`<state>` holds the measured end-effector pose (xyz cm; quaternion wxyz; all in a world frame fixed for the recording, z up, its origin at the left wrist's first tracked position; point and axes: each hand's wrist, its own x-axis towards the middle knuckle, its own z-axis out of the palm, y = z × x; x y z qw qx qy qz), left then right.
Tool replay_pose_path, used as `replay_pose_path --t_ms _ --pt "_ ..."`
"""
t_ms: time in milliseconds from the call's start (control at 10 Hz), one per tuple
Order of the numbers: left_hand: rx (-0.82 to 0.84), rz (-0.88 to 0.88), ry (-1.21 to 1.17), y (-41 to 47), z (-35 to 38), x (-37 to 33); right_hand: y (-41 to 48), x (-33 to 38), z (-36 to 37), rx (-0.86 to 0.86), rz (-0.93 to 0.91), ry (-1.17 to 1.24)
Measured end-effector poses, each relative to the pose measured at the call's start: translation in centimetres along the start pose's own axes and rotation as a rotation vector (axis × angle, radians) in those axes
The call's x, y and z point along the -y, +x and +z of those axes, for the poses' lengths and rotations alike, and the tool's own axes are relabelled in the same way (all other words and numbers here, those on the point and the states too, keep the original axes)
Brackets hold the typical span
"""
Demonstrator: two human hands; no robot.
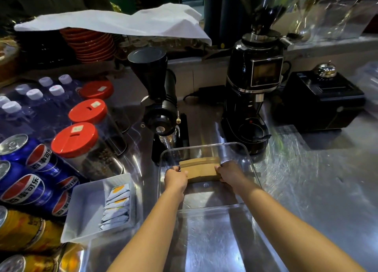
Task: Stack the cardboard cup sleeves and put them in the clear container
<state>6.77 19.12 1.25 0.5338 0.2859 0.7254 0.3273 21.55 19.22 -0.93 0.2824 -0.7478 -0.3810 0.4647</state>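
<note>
A stack of brown cardboard cup sleeves (pixel 201 169) lies flat inside the clear container (pixel 253 169), toward its far end. My left hand (pixel 175 178) grips the stack's left end and my right hand (pixel 231 173) grips its right end. Both hands reach over the container's near wall and sit inside it. The container stands on the steel counter in front of me.
Two black coffee grinders (pixel 161 108) (pixel 253 95) stand just behind the container. A white tray (pixel 81 210) with sachets sits to the left, beside red-lidded jars (pixel 74 139), soda cans (pixel 22 187) and water bottles. A black box (pixel 321 99) with a bell is at the right.
</note>
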Motion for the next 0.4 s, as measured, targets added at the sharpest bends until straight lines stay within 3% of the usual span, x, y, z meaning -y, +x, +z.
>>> replay_pose_path --t_ms 200,400 --pt "0.057 0.069 0.102 0.0 -0.5 -0.7 0.2 0.2 -0.1 -0.005 -0.031 -0.075" --pt "0.006 0.437 0.424 -2.9 -1.2 -3.9 -1.7 3.4 -3.2 -0.051 -0.246 -0.189"
